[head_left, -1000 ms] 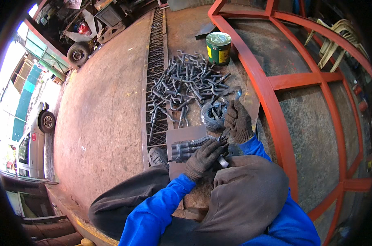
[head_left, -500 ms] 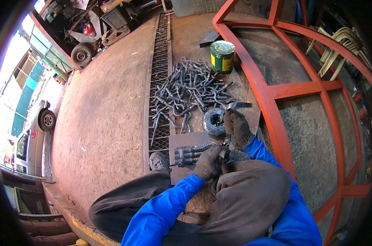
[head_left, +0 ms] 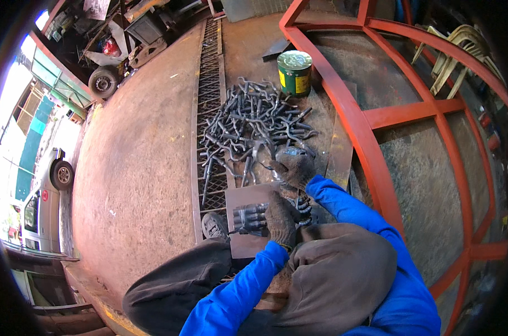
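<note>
My left hand (head_left: 281, 219), in a dark knitted glove, grips a bundle of bent dark metal rods (head_left: 250, 216) lying across a flat metal plate (head_left: 244, 245) by my knee. The rods' curved ends (head_left: 303, 209) show to the right of that hand. My gloved right hand (head_left: 296, 169) is closed just beyond the bundle. A dark strip (head_left: 258, 150) appears to run out from its fingers toward the rod pile. Behind the right hand, a shiny wrapped roll (head_left: 291, 151) is mostly hidden.
A heap of loose bent rods (head_left: 254, 120) lies ahead, partly over a floor grating (head_left: 208, 78). Beyond it stands a green and yellow can (head_left: 294, 73). A red-painted steel frame (head_left: 352, 120) borders my right side. My shoe (head_left: 215, 226) is left of the plate.
My right hand has moved left and slightly forward, over the roll. The strip has swung from its right side to its left. My left hand has shifted slightly on the bundle.
</note>
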Available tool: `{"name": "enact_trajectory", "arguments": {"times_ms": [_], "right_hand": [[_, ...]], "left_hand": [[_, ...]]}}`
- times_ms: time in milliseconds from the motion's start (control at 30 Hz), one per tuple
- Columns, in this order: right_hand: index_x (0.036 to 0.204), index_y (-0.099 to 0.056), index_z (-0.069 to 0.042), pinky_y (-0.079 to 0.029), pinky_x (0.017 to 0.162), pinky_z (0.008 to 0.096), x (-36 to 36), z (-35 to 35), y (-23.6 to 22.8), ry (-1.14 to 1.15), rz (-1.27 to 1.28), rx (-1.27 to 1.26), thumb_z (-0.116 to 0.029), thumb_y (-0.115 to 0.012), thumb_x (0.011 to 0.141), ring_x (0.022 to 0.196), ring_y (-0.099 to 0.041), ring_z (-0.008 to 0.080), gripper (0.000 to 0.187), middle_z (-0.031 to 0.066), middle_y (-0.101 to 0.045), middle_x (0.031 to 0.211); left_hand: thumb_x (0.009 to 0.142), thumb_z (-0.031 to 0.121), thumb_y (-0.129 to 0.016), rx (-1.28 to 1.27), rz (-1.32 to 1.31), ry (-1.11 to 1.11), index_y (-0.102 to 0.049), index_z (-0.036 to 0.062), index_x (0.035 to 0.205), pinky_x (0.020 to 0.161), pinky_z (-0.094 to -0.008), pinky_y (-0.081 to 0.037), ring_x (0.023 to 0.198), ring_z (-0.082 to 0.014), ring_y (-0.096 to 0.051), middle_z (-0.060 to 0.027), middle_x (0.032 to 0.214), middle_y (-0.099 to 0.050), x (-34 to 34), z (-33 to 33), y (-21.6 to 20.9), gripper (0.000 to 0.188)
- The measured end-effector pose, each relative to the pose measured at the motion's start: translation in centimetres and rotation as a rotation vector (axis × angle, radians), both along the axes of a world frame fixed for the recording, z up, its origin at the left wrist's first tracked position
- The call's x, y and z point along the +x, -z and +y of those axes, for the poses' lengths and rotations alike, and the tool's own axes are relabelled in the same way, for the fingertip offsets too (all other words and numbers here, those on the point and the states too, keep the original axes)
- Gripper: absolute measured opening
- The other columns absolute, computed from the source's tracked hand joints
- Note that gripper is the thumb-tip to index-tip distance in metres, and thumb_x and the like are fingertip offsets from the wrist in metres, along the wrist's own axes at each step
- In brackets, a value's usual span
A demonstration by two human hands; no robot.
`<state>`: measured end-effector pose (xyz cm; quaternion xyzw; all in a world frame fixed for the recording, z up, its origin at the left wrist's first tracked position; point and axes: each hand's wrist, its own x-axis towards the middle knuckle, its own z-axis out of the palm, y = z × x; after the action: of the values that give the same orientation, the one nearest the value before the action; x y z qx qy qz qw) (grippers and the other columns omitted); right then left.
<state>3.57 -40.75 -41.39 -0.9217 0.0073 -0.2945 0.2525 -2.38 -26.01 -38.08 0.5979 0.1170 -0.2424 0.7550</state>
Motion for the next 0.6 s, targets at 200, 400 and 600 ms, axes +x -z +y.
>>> {"name": "enact_trajectory", "arguments": {"times_ms": [200, 400, 600], "right_hand": [[0.069, -0.062, -0.01, -0.045, 0.055, 0.0495, 1.1, 0.5, 1.7, 0.087, 0.055, -0.03, -0.045, -0.05, 0.094, 0.059, -0.06, 0.0378, 0.044, 0.0178, -0.06, 0.066], [0.071, -0.061, -0.009, -0.045, 0.056, 0.05, 2.3, -0.2, 3.2, 0.046, 0.078, 0.069, -0.043, -0.045, 0.096, 0.061, -0.058, 0.0397, 0.046, 0.0204, -0.06, 0.067], [0.072, -0.06, -0.006, -0.044, 0.056, 0.0498, 1.1, 0.0, 2.5, 0.117, 0.202, 0.247, -0.044, -0.047, 0.095, 0.064, -0.058, 0.0419, 0.046, 0.0216, -0.059, 0.068]], "left_hand": [[0.1, 0.045, -0.039, 0.296, -0.153, -0.035, -0.054, 0.0077, 0.067, 0.049, -0.0332, -0.04, 0.051, -0.0168, -0.05, -0.0041, 0.057, -0.053, -0.7, 0.8, -0.9, 0.052], [0.099, 0.048, -0.04, 0.106, 0.075, -0.068, -0.061, 0.0035, 0.07, 0.055, -0.035, -0.044, 0.057, -0.0182, -0.056, -0.0071, 0.061, -0.059, -0.7, 1.5, 0.9, 0.057], [0.101, 0.045, -0.04, -0.026, 0.057, -0.038, -0.051, 0.0105, 0.071, 0.049, -0.0322, -0.045, 0.052, -0.0175, -0.052, -0.0054, 0.059, -0.052, -0.4, 1.9, 0.8, 0.047]]}}
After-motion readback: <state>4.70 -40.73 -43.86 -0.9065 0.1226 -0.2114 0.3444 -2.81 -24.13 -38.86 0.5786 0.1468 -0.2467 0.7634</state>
